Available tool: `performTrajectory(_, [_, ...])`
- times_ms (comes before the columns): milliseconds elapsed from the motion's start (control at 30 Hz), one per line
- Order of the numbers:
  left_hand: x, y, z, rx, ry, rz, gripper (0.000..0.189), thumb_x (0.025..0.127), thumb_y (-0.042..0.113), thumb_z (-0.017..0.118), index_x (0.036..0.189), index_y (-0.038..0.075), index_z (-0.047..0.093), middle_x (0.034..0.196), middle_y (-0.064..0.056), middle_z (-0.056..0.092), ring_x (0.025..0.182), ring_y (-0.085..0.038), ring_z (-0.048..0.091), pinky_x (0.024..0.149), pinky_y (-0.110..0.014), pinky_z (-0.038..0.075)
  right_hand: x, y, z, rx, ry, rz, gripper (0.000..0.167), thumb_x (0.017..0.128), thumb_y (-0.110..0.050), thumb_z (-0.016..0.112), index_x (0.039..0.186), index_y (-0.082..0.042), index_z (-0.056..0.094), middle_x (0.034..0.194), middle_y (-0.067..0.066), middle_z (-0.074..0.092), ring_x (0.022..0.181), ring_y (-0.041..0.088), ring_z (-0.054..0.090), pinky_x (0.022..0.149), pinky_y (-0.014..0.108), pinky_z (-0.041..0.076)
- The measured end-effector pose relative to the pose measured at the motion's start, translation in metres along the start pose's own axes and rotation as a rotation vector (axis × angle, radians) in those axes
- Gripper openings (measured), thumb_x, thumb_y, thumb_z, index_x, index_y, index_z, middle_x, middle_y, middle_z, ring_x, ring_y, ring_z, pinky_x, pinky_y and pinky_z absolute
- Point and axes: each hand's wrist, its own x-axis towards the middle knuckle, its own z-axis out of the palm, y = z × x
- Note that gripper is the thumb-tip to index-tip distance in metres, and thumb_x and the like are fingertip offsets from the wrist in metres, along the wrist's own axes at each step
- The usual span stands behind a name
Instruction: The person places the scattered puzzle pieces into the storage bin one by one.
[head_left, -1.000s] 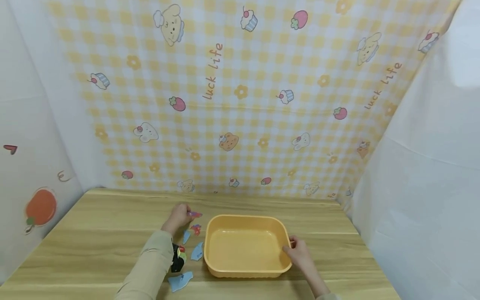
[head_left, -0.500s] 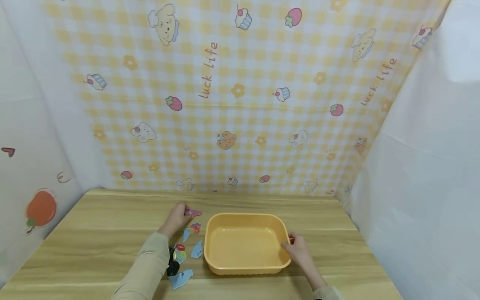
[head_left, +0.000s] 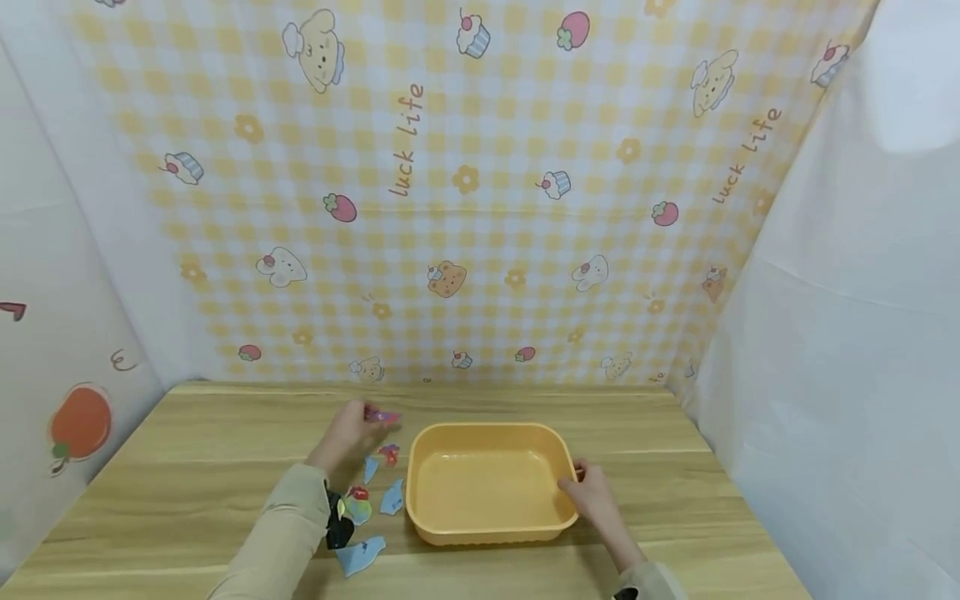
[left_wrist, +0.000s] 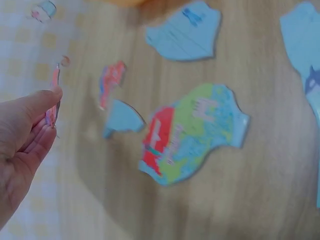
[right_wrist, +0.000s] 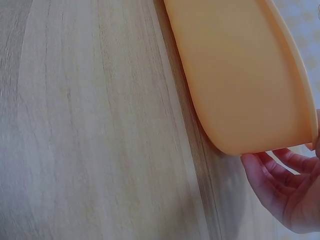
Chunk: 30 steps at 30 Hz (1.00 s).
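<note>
Pink puzzle piece (head_left: 383, 414) pinched in left hand (head_left: 347, 435), lifted clear of counter (head_left: 187, 492) toward far edge. Yellow tub (head_left: 491, 481) (empty) steadied at right rim by right hand (head_left: 592, 497), fingers curled around it. Loose pieces (head_left: 360, 508) left beside tub.

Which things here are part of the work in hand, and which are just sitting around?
In use:
- left hand, pinching a pink puzzle piece
- right hand, gripping the rim of the yellow tub
- loose puzzle pieces lying left of the tub

Just there:
- wooden table
- checked cartoon backdrop
- white side sheet
</note>
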Motion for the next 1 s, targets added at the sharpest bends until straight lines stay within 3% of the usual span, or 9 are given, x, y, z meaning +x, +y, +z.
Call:
performTrajectory(167, [0.007,0.018,-0.005,0.248,0.024,0.181,0.024,0.081,0.01,0.066,0.098,-0.006,0.06,0.089,-0.015,0.063,0.079,-0.022,0.059,0.071,-0.034,0.051,0.001,-0.003,0.001,-0.024,0.022,-0.013,0.03,0.075,-0.007,0.06,0.099,0.011,0.058,0.081,0.019,0.061,0.068,0.021,0.058,0.058,0.031,0.051])
performTrajectory(433, [0.009,0.053,0.008,0.263,-0.039,0.319,0.03,0.077,0.008,0.069,0.099,-0.009,0.059,0.089,-0.018,0.062,0.08,-0.024,0.06,0.071,-0.033,0.052,0.001,-0.007,0.001,-0.044,0.029,-0.002,0.029,0.075,-0.006,0.06,0.099,0.011,0.058,0.083,0.019,0.06,0.07,0.022,0.057,0.06,0.031,0.05])
performTrajectory(667, [0.003,0.072,0.023,0.255,-0.062,0.28,0.03,0.077,0.008,0.07,0.102,-0.007,0.06,0.093,-0.016,0.063,0.084,-0.023,0.061,0.074,-0.031,0.053,0.002,-0.004,0.003,-0.042,0.021,0.019,0.029,0.076,-0.006,0.06,0.1,0.009,0.057,0.084,0.018,0.059,0.071,0.021,0.056,0.059,0.03,0.049])
performTrajectory(1000, [-0.004,0.088,0.045,0.24,-0.105,0.261,0.029,0.077,0.009,0.07,0.1,-0.005,0.06,0.092,-0.012,0.061,0.082,-0.019,0.058,0.074,-0.03,0.052,-0.002,-0.005,0.002,-0.047,0.021,0.018,0.028,0.076,-0.005,0.059,0.098,0.011,0.057,0.084,0.019,0.059,0.07,0.021,0.057,0.059,0.03,0.05])
